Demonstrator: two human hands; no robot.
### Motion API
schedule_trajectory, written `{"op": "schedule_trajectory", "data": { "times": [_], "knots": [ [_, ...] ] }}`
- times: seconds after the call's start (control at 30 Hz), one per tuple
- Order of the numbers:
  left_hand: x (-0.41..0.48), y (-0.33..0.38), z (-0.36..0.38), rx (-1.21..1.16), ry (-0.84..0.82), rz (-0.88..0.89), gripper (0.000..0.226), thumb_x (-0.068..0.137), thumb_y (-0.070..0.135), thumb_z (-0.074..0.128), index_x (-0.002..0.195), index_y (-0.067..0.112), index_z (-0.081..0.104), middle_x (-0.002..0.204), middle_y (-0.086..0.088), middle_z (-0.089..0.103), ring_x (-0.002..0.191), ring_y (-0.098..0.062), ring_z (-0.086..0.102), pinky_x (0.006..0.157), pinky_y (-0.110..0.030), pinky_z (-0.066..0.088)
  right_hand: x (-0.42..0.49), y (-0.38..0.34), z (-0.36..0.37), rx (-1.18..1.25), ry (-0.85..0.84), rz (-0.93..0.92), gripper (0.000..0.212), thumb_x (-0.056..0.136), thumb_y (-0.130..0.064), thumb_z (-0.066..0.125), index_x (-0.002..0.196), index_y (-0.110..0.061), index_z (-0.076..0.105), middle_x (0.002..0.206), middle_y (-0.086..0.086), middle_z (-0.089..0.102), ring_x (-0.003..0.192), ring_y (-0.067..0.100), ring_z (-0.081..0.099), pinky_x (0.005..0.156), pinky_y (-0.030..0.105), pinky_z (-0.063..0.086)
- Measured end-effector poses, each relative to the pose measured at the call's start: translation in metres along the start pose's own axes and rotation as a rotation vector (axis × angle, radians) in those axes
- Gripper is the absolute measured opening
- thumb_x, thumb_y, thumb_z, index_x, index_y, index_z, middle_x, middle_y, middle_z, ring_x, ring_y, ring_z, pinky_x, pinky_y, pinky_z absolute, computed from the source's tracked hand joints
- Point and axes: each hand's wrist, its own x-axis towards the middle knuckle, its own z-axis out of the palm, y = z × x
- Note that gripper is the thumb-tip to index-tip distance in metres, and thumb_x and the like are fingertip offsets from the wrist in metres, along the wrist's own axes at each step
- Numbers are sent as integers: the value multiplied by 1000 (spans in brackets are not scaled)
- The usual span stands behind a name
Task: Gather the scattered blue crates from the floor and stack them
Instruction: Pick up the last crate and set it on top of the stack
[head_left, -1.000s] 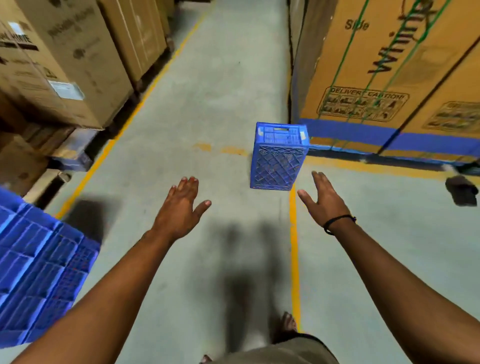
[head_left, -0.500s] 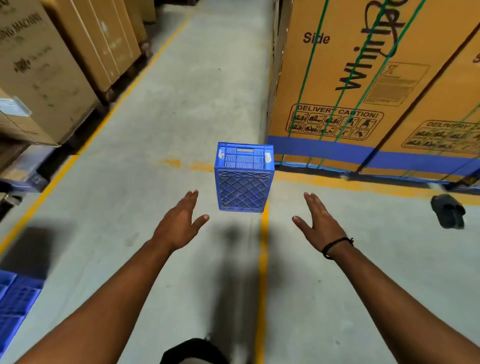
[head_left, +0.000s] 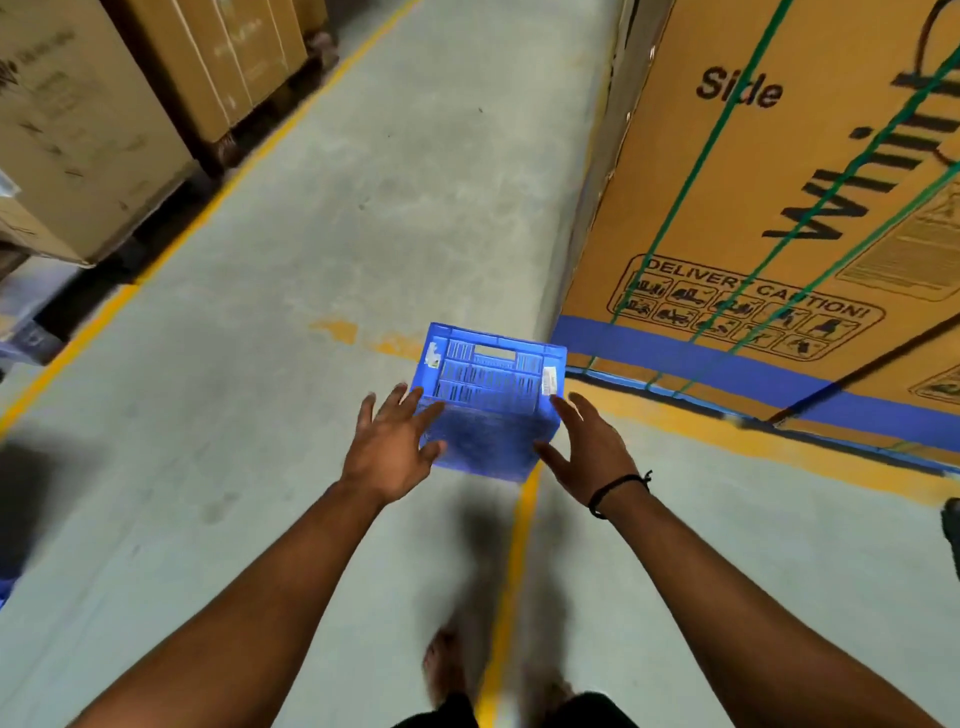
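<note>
A blue plastic crate (head_left: 491, 384) stands on its side on the concrete floor, by the corner of a big cardboard box. Its slotted wall with a hand slot faces up, and its lattice bottom faces me. My left hand (head_left: 389, 447) reaches to the crate's left edge with fingers spread, overlapping it. At the crate's right edge my right hand (head_left: 584, 447), with a black wrist band, has its fingers spread too. Neither hand plainly grips the crate.
A large orange cardboard box (head_left: 779, 208) with green straps and a blue band stands at the right. Brown cartons on pallets (head_left: 104, 119) line the left. Yellow floor lines (head_left: 511, 561) run under me. A dark object (head_left: 953, 535) lies at the right edge.
I have walked closer to the crate. Both hands have come forward from well short of it to its left and right edges. The stacked blue crates at the left have left the view.
</note>
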Motion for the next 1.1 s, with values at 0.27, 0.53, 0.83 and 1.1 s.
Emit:
{"op": "schedule_trajectory", "data": {
  "times": [0.27,0.53,0.83,1.1],
  "knots": [
    [95,18,36,-201,20,-199,85,90,38,55,149,36,-6,160,8,-1,129,-22,47,93,-36,47,151,50,30,28,-132,-164,76,87,-49,55,149,-25,20,147,7,40,124,31,50,94,38,43],
    [164,18,130,-23,-152,-260,80,91,53,45,151,28,-2,160,-6,6,148,-22,3,119,-42,5,290,98,102,-77,-250,-283,82,78,-75,41,147,-41,15,156,4,20,135,28,38,106,45,37],
    [208,7,215,-16,-335,-300,88,87,66,40,150,29,-10,159,0,-15,147,-24,-12,117,-50,-4,363,120,166,-264,-286,-336,78,83,-68,42,144,-51,-5,159,-10,-4,125,38,47,102,47,39],
    [141,-9,254,33,-274,-344,100,69,79,-10,152,24,-2,160,5,-10,147,-16,-14,115,-49,-13,315,129,172,-268,-285,-434,67,96,-36,40,145,-49,-5,157,-14,14,127,27,49,99,41,44]
  ]
}}
